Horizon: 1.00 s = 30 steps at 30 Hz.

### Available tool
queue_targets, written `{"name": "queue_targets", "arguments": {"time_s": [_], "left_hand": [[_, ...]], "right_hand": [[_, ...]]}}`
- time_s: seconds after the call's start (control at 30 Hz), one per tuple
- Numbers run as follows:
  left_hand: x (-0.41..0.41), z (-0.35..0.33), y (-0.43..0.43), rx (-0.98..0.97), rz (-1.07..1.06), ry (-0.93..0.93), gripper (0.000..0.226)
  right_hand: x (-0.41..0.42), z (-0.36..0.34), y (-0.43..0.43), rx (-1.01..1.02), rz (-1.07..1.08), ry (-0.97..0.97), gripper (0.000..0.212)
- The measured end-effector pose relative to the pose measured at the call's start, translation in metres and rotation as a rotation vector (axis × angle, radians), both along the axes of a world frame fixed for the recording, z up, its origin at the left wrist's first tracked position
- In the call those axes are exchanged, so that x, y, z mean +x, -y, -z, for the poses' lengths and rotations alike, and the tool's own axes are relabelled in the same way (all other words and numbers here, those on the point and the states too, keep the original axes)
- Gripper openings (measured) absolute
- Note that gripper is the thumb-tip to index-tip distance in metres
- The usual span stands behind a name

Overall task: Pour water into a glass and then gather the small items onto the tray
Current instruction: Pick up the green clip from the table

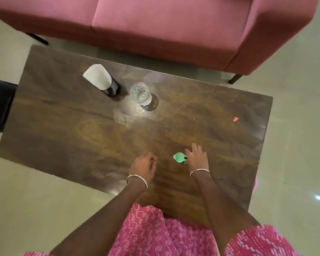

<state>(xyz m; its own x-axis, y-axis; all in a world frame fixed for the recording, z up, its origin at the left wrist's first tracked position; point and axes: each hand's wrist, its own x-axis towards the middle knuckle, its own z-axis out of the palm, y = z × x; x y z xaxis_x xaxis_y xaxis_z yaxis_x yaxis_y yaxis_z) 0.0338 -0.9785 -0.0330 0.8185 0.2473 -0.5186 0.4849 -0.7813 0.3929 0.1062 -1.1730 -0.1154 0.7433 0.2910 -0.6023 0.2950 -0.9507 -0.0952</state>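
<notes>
wooden table (211, 108) — glass (140, 93) part-full of water, black mesh holder (114, 88) stuffed with napkins (97, 74). right hand (197, 158) fingers spread, touching green cap (178, 157); left hand (143, 166) curled — contents unclear.

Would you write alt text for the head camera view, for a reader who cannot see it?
Seen from above, a person's right hand spreads beside a small green item on a dark wooden table, the left hand loosely curled nearby. Farther off stand a glass of water and a black napkin holder; a pink sofa lies beyond.

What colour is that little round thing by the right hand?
The round thing is mint green, best seen in the head view.
</notes>
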Motion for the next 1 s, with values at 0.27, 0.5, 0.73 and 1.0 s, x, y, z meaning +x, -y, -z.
{"name": "queue_targets", "arguments": {"time_s": [0.27, 0.5, 0.73, 1.0], "left_hand": [[-0.033, -0.024, -0.016, -0.068, -0.082, 0.021, 0.016], [-0.073, -0.051, -0.054, -0.143, -0.156, 0.082, 0.029], [-0.138, -0.092, -0.131, -0.225, -0.42, 0.277, 0.019], [-0.228, -0.129, -0.252, -0.344, -0.634, 0.421, 0.007]], "right_hand": [[-0.036, -0.04, -0.033, 0.23, 0.239, -0.231, 0.031], [-0.099, -0.097, -0.099, 0.603, 0.417, -0.387, 0.02], [-0.163, -0.152, -0.18, 0.903, 0.55, -0.663, 0.02], [-0.236, -0.202, -0.292, 0.978, 0.723, -0.438, 0.006]]}}
